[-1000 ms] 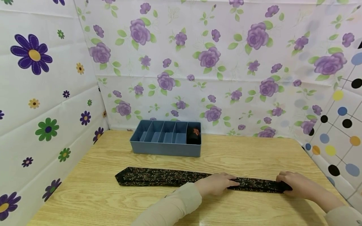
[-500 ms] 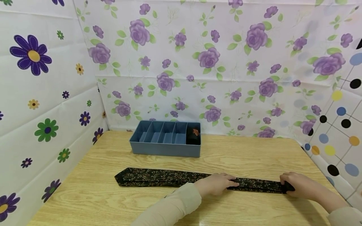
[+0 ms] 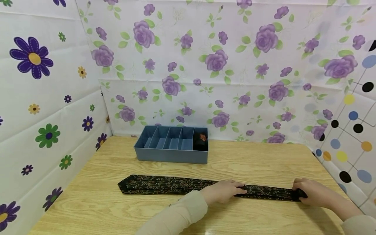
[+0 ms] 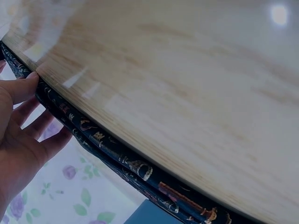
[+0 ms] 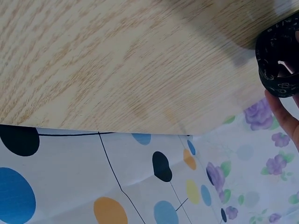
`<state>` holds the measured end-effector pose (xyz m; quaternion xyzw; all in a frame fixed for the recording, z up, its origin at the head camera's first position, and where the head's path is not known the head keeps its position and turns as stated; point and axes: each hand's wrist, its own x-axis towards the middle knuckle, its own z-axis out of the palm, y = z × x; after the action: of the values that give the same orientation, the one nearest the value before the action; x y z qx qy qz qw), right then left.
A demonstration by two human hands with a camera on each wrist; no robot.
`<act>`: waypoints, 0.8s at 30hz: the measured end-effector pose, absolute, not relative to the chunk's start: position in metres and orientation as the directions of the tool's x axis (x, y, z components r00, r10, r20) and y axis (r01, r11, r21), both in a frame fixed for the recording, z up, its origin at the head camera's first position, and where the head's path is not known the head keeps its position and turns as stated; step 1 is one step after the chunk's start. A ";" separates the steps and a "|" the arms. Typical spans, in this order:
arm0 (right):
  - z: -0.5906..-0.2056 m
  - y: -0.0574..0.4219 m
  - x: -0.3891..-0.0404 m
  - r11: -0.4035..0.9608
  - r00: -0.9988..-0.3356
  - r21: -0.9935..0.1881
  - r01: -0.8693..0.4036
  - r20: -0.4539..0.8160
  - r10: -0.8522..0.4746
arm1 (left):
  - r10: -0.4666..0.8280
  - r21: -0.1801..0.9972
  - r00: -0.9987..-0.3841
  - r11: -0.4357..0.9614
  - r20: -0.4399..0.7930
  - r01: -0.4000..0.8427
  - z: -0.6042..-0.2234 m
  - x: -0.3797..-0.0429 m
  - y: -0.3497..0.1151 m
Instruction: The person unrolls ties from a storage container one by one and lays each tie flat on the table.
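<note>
A dark necktie [image 3: 155, 185] with a small gold-and-red pattern lies lengthwise across the wooden table, its wide pointed tip to the left. My left hand [image 3: 221, 191] rests across its middle, fingers loosely extended; in the left wrist view the thumb [image 4: 29, 86] touches one edge and the fingers lie along the other. At the tie's right end, my right hand [image 3: 314, 193] holds a curled-over part between thumb and fingers. That curl shows as a loose loop of the necktie [image 5: 275, 84] in the right wrist view, where most of the hand is out of frame.
Behind the tie stands a blue divided organizer box [image 3: 171, 155]. Its rightmost compartment holds a dark rolled item [image 3: 200, 143] with an orange leaf-like mark. Patterned cloth walls [image 3: 188, 65] border the wooden table [image 3: 97, 209] at the back and both sides.
My right hand has shifted slightly to the right with the curled end of the necktie. The left hand stays at the middle of the tie.
</note>
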<state>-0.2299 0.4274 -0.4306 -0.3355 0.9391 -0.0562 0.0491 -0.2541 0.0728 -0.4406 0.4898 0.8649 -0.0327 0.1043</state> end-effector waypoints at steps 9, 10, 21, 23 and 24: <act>-0.432 0.429 -0.229 0.775 -0.779 -0.152 -0.613 -0.046 -0.626 | 0.835 0.051 -0.507 0.528 -0.212 0.848 -0.438 -0.255 0.064; -0.432 0.429 -0.229 0.774 -0.778 -0.151 -0.615 -0.041 -0.627 | 0.835 0.054 -0.508 0.529 -0.212 0.847 -0.438 -0.255 0.064; -0.431 0.429 -0.227 0.812 -0.810 -0.123 -0.571 -0.077 -0.582 | 0.833 0.054 -0.512 0.533 -0.209 0.844 -0.439 -0.255 0.061; -0.431 0.429 -0.227 0.815 -0.813 -0.114 -0.568 -0.075 -0.577 | 0.831 0.052 -0.513 0.534 -0.214 0.844 -0.438 -0.255 0.061; -0.431 0.429 -0.227 0.815 -0.814 -0.107 -0.569 -0.070 -0.577 | 0.830 0.051 -0.513 0.535 -0.218 0.843 -0.438 -0.255 0.061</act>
<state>-0.2266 0.4294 -0.4314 -0.3012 0.9514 -0.0404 0.0495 -0.2552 0.0608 -0.4380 0.4812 0.8694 -0.0304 0.1083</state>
